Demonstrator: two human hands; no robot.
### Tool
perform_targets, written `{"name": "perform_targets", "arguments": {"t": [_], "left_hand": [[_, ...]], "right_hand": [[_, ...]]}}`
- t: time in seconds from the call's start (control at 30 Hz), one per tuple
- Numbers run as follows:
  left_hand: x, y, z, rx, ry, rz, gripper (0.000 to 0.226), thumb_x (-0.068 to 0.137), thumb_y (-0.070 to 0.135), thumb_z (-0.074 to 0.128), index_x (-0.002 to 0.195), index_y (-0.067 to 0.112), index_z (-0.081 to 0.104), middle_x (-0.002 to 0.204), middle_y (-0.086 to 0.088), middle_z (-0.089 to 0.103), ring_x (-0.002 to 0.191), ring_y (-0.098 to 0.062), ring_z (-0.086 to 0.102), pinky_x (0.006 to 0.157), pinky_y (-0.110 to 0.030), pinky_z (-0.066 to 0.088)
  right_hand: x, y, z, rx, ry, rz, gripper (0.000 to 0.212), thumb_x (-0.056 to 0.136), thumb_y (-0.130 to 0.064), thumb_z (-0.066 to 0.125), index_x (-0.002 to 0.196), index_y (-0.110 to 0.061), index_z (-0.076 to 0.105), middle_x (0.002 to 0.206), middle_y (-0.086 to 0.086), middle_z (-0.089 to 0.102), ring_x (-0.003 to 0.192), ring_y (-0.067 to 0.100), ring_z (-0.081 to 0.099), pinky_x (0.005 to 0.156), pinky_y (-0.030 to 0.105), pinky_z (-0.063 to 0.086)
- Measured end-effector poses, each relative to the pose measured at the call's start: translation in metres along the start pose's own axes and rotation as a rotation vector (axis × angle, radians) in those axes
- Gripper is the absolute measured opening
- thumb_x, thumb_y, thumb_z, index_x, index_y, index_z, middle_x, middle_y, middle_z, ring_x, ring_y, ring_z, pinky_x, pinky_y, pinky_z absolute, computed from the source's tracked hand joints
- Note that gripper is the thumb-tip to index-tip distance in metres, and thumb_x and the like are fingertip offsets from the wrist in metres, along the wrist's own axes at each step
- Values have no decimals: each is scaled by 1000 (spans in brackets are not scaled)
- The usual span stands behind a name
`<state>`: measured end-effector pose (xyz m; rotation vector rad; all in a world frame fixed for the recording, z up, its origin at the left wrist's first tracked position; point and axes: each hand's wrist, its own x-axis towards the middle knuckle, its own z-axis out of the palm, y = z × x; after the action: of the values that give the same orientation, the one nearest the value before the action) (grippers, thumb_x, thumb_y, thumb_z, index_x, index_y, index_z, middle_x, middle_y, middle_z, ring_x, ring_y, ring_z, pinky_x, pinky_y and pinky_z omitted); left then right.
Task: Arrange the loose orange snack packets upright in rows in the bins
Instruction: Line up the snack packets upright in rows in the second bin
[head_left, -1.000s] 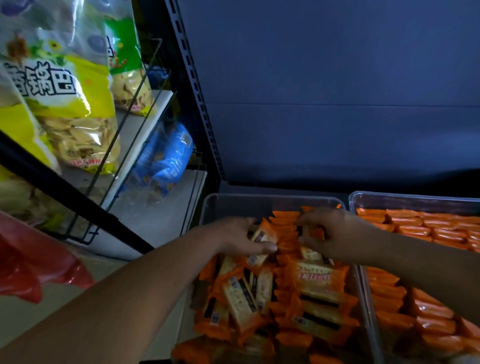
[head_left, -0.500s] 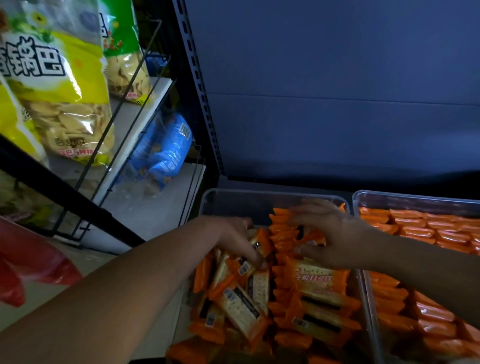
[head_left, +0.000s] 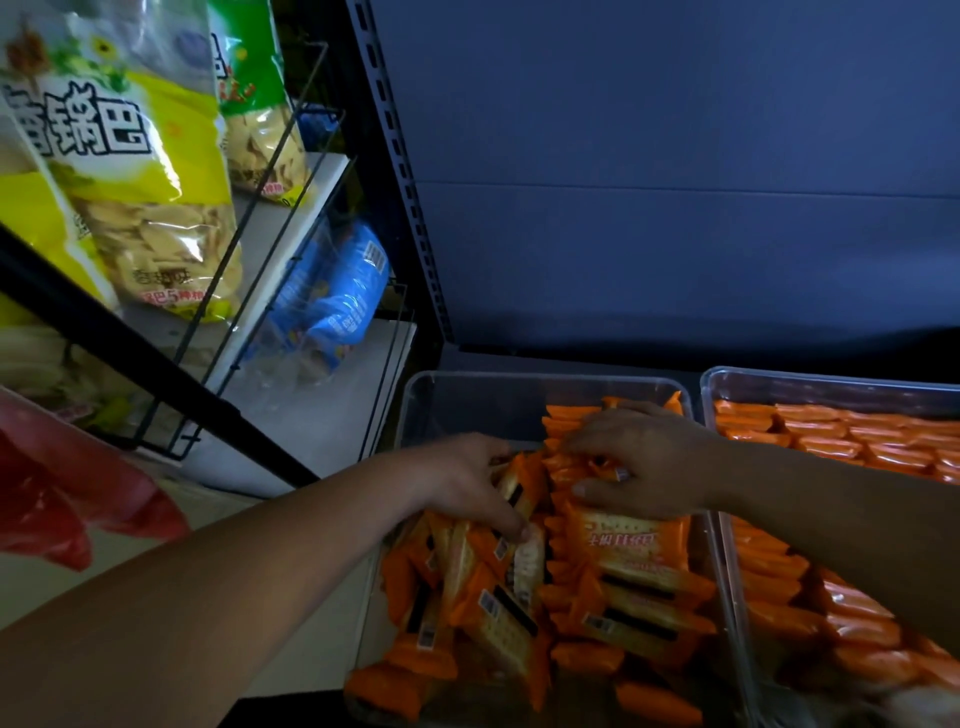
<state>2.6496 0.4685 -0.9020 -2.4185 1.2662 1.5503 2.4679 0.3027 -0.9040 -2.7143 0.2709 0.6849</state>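
Note:
Two clear plastic bins stand side by side on a dark shelf. The left bin (head_left: 467, 395) holds a loose heap of orange snack packets (head_left: 498, 613) on its left side and an upright row (head_left: 563, 431) down its middle. My left hand (head_left: 467, 483) reaches into the heap, its fingers curled round an orange packet (head_left: 524, 483) at the heap's far end. My right hand (head_left: 644, 457) lies over the upright row and the flat packets (head_left: 634, 545) beside it, fingers bent and pinching packets in the row. The right bin (head_left: 779, 379) is filled with neat upright rows (head_left: 872, 441).
A wire rack (head_left: 291, 218) on the left carries large yellow and green snack bags (head_left: 130, 171) and blue bags (head_left: 337, 296). A black bar (head_left: 156, 364) crosses in front of it. A red bag (head_left: 67, 499) sits at the left edge. A dark blue back panel (head_left: 675, 182) rises behind the bins.
My left hand has slid nearer and deeper into the loose heap, taking hold of a packet. My right hand has stayed on the upright row, shifting slightly.

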Motion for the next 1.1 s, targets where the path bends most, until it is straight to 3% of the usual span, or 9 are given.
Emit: {"name": "perform_targets", "arguments": {"t": [0.13, 0.27, 0.37, 0.47, 0.57, 0.7, 0.87, 0.97, 1.1], "left_hand": [[-16, -2, 0, -147, 212, 32, 77, 63, 45, 96, 132, 36, 62, 125, 19, 63, 116, -7, 62, 105, -35, 53], [-38, -7, -13, -298, 423, 90, 59, 60, 42, 95, 113, 37, 69, 103, 17, 74, 95, -5, 71, 93, -38, 60], [-62, -3, -15, -442, 492, 123, 50, 63, 36, 96, 107, 36, 72, 96, 13, 78, 90, -9, 75, 90, -42, 62], [-88, 18, -10, -655, 528, 187, 40, 74, 21, 95, 107, 28, 73, 96, 5, 80, 89, -17, 78, 84, -42, 64], [-105, 46, 5, -831, 488, 265, 39, 77, 16, 91, 111, 25, 74, 99, 1, 80, 90, -20, 79, 81, -41, 65], [-101, 69, 30, -939, 474, 319, 49, 78, 16, 91, 119, 32, 70, 103, 8, 80, 94, -13, 78, 87, -41, 64], [-86, 72, 59, -968, 404, 314, 68, 71, 24, 97, 127, 41, 61, 105, 23, 76, 96, 1, 74, 80, -23, 61], [-79, 67, 69, -1017, 353, 264, 74, 64, 36, 100, 127, 44, 62, 108, 23, 76, 99, -1, 73, 89, -32, 62], [-77, 59, 87, -964, 358, 283, 81, 59, 43, 101, 129, 46, 60, 116, 18, 75, 109, -6, 72, 96, -36, 60]], "right_hand": [[-5, -6, -12, 189, 129, 25, 41, 98, -51, 60, 133, -30, 64, 134, -8, 61, 127, 14, 55, 110, 40, 45], [-17, -13, -27, 431, 291, 157, 29, 102, -34, 62, 131, -30, 67, 115, -4, 71, 103, 10, 68, 91, 28, 54], [-32, -17, -38, 634, 349, 198, 25, 102, -33, 64, 126, -30, 69, 117, -9, 71, 107, 5, 67, 87, 15, 50], [-50, -29, -48, 908, 336, 216, 45, 95, -43, 72, 137, -31, 61, 129, -12, 65, 111, -1, 61, 87, 14, 49], [-62, -46, -53, 1254, 215, 180, 82, 77, -56, 82, 150, -42, 47, 143, -13, 57, 125, 10, 61, 104, 38, 53], [-68, -52, -55, 1428, 133, 120, 55, 84, -33, 84, 133, -41, 62, 124, -9, 75, 116, 18, 72, 108, 54, 50], [-71, -48, -39, 1392, 61, 215, 62, 84, -19, 86, 136, -38, 58, 117, -2, 78, 109, 22, 74, 97, 47, 57], [-74, -45, -31, 1309, 50, 254, 62, 80, -29, 90, 132, -42, 58, 115, -5, 78, 110, 22, 74, 103, 55, 55], [-87, -52, -19, 1305, 106, 249, 70, 78, -30, 91, 136, -40, 53, 110, -9, 77, 98, 8, 76, 81, 32, 62]]}}
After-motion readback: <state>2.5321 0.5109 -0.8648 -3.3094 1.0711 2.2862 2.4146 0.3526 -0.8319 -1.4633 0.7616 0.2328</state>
